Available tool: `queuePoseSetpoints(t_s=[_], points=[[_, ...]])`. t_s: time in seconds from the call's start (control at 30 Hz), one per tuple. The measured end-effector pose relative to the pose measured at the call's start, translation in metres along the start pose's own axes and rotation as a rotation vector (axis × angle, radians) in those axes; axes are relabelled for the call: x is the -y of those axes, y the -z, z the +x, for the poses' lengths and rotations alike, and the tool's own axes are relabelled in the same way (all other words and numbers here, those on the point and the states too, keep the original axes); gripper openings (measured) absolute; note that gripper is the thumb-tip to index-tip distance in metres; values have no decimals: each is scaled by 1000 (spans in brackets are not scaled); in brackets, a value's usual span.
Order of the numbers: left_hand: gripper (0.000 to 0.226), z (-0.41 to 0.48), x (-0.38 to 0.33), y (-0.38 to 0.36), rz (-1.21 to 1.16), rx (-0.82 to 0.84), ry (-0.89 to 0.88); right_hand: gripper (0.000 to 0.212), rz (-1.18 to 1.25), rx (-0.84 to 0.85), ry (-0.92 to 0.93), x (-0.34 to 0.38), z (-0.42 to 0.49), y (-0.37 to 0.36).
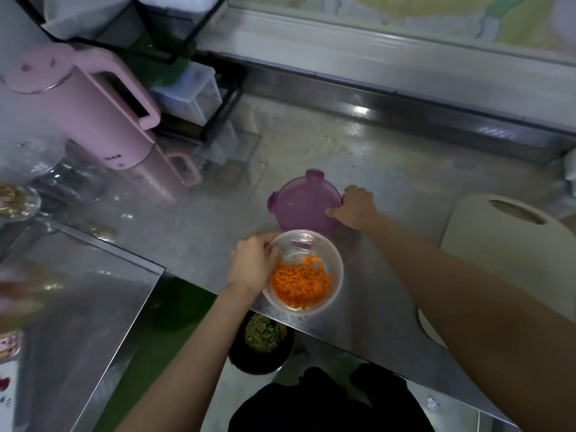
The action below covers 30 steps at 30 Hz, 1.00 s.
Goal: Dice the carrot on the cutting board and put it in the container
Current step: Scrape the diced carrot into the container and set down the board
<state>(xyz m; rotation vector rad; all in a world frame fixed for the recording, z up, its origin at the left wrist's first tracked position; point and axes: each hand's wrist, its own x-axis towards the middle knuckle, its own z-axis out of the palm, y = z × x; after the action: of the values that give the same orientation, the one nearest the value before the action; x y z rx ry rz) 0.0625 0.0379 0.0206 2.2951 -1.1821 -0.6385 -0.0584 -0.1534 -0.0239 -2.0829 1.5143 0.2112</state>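
Note:
A round clear container (335,260) stands near the front edge of the steel counter, holding a heap of diced carrot (300,283). My left hand (252,263) grips its left rim, fingers curled over the edge. Just behind it lies a purple lid (304,201) with tabs. My right hand (357,207) holds the lid's right edge, thumb on top. The white cutting board (505,244) lies at the right, partly under my right forearm, with no carrot visible on it.
A pink kettle (93,113) and a black wire rack (193,98) stand at the back left. Glassware (56,173) sits at the far left. A bin with green scraps (263,338) stands on the floor below the counter edge. A lone carrot bit (351,260) lies beside the container.

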Motion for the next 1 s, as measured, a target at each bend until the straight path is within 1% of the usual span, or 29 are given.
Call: queuePoseSetpoints(t_s=[0.07, 0.13, 0.17, 0.23, 0.27, 0.33, 0.4, 0.47, 0.5, 0.53, 0.6, 0.63, 0.7, 0.77, 0.83, 0.87, 0.93, 1.0], points=[[32, -2, 0, 0, -9, 12, 1, 75, -46, 5, -16, 0, -2, -3], [30, -2, 3, 0, -15, 12, 1, 68, -27, 66, -38, -1, -4, 0], [29, -1, 4, -1, -10, 10, 1, 61, 37, 101, -63, 0, -6, 4], [29, -2, 6, -2, 3, 13, 2, 38, 255, 115, -87, 0, -7, 10], [30, -4, 5, -3, -3, 16, 2, 28, 354, 84, -73, 0, -9, 14], [34, -7, 4, -3, -38, 3, 1, 24, 467, -30, -41, 3, -10, 21], [42, -10, 1, -1, -81, -39, 1, 11, 604, -157, -44, 6, -10, 30], [50, -10, 0, -1, -135, -70, 47, 15, 830, -224, -63, 8, -13, 43], [52, -10, 0, -1, -169, -78, 86, 13, 937, -224, -65, 8, -16, 50], [52, -10, -1, -2, -216, -83, 128, 11, 1014, -211, -60, 8, -21, 55], [44, -11, -2, -4, -353, -104, 204, 12, 1094, -170, -29, 8, -36, 61], [40, -11, -3, -4, -446, -127, 241, 14, 1094, -150, -10, 9, -44, 60], [40, -15, -10, 1, -616, -160, 269, 18, 1016, -120, 15, 7, -62, 50], [40, -21, -15, 7, -708, -144, 228, 23, 911, -105, 42, 2, -79, 34], [25, -25, -14, 8, -700, -120, 197, 26, 827, -84, 80, -4, -98, 16], [21, -26, -11, 6, -671, -125, 210, 27, 794, -72, 103, -7, -108, 9], [24, -31, -6, 0, -629, -148, 256, 28, 704, -86, 162, -13, -124, -5], [32, -38, -2, -5, -553, -176, 270, 29, 536, -130, 230, -19, -130, -17]])
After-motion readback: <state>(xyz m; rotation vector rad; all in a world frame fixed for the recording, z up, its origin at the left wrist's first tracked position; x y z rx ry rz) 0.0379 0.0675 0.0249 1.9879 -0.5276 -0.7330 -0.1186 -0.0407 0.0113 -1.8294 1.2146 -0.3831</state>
